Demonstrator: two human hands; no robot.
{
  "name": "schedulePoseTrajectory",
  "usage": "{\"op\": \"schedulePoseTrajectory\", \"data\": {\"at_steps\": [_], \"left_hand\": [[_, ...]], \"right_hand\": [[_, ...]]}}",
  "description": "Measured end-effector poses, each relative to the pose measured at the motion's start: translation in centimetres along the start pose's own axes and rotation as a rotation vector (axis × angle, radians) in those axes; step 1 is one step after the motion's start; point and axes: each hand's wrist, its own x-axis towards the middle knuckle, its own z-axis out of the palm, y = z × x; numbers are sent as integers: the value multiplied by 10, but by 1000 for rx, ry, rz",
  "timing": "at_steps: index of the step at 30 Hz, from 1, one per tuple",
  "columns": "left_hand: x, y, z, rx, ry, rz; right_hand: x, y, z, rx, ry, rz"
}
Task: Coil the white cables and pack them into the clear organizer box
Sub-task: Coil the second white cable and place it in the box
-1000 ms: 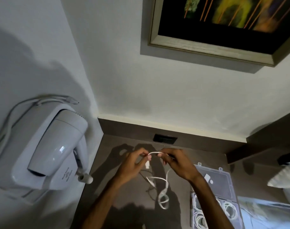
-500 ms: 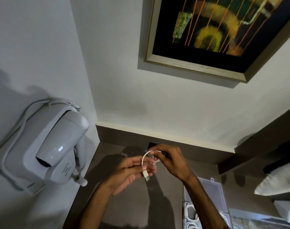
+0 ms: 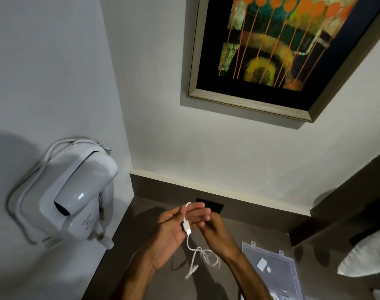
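A thin white cable (image 3: pixel 193 251) with a USB plug (image 3: pixel 186 228) drapes over my left hand (image 3: pixel 176 232). That hand is palm up with straight fingers, and the cable loops over the fingers near their tips. My right hand (image 3: pixel 215 229) sits just behind and right of it, fingers curled on the cable's far part. The loose end dangles in loops below both hands. The clear organizer box (image 3: pixel 273 271) lies open at lower right, its lid showing a small white piece; its compartments are mostly cut off by the frame edge.
A dark brown countertop (image 3: pixel 256 230) runs below the hands. A white wall-mounted hair dryer (image 3: pixel 76 195) hangs on the left wall. A dark socket plate (image 3: pixel 215 207) sits in the back panel. A framed painting (image 3: pixel 280 50) hangs above, and a white pillow (image 3: pixel 366 254) lies at right.
My left hand has opened flat, palm up, with the cable over its fingers. The plug now lies on the palm and the tail hangs lower. The view has tilted upward.
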Motion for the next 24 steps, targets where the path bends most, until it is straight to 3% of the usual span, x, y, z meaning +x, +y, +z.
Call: {"op": "schedulePoseTrajectory", "data": {"at_steps": [5, 8, 14, 18, 24], "left_hand": [[-2, 6, 3, 192, -40, -70], [1, 8, 10, 258, 52, -104], [12, 15, 17, -154, 221, -284], [7, 14, 17, 120, 293, -187], [3, 17, 19, 169, 214, -149]], "right_hand": [[1, -7, -10, 45, 1, -84], [6, -19, -21, 11, -5, -166], [15, -22, -35, -46, 3, -202], [21, -23, -41, -116, -66, -258], [23, -25, -43, -124, -131, -258]]}}
